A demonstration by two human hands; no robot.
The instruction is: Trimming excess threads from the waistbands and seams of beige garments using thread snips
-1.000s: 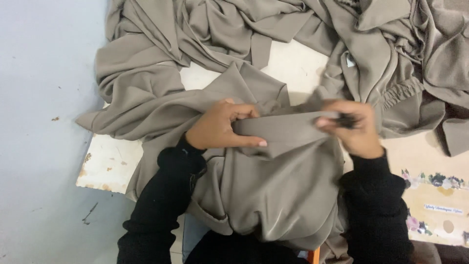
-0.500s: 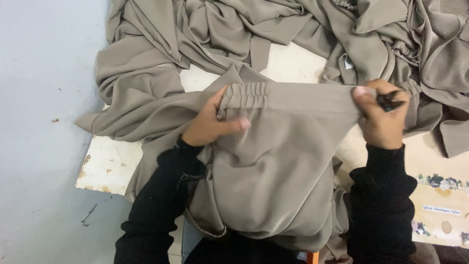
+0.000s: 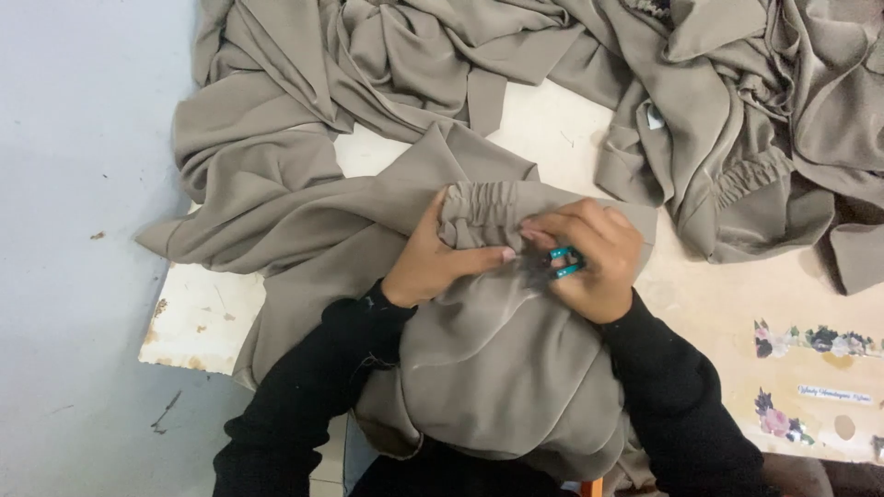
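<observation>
The right hand (image 3: 589, 262) is curled shut around a small pair of teal-handled thread snips (image 3: 558, 262), fingers pressed together over the handles so that only the teal loops and a dark blade tip show, aimed toward 9 o'clock at the cloth; held this way the tool can work close to the seam while the same fingers pin the fabric flat. Just at 9 o'clock of it, the left hand (image 3: 437, 262) pinches the gathered elastic edge (image 3: 479, 204) of a taupe, smooth, draping woven garment (image 3: 497, 368), thumb stretched toward the snips, keeping that short stretch of cloth taut between the 2 hands. The elastic edge sits at 12 o'clock of the grip, and the rest of the garment falls toward 6 o'clock over the person's lap, between 2 black sleeves (image 3: 313, 387). From 10 to 2 o'clock lies a heap of matching taupe cloth (image 3: 387, 83), loosely folded, with another ruched elastic band (image 3: 750, 179) at 2 o'clock, kept within reach. All of it rests on a pale, worn, chipped tabletop (image 3: 207, 317), with flower-printed stickers (image 3: 815, 340) at 4 o'clock. At 9 o'clock, past the table's edge, is a pale grey-blue floor (image 3: 74, 276) with a few specks.
</observation>
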